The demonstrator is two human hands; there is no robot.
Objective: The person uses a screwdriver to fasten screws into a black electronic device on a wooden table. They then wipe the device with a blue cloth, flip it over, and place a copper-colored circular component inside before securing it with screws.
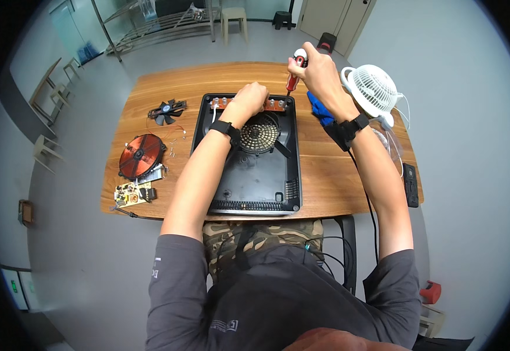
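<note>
A black, opened cooker housing (249, 175) lies in the middle of the wooden table (325, 175), with a round vent grille (260, 133) inside. My left hand (249, 99) is closed and presses on a brown circuit strip (276, 105) at the housing's far edge. My right hand (316, 73) grips a red-and-white screwdriver (294, 73) held upright, its tip at the strip's right end. Both wrists wear black bands.
A copper coil disc (141, 155), a small green circuit board (132, 194) and a black fan impeller (166, 111) lie on the table's left part. A white desk fan (373, 90), a blue cloth (320, 111) and a black remote (410, 184) are on the right. Stools stand behind.
</note>
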